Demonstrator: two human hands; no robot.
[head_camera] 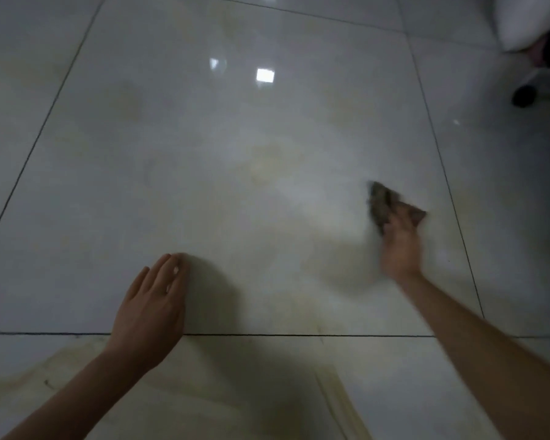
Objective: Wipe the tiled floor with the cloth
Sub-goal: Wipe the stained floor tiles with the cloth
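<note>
One cloth (382,205) under rt hand (400,246), left hand (153,306) flat on floor (235,154).

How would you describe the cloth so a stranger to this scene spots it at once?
Start at the big glossy tile in the middle. Near its right edge, the right hand holds a crumpled cloth, the only dark thing on that pale tile.

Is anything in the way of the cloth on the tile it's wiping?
Nothing visible does. The right hand holds the cloth near the right side of the tile. The only other thing on that tile is the left hand, flat at its near edge, well apart from the cloth.
</note>
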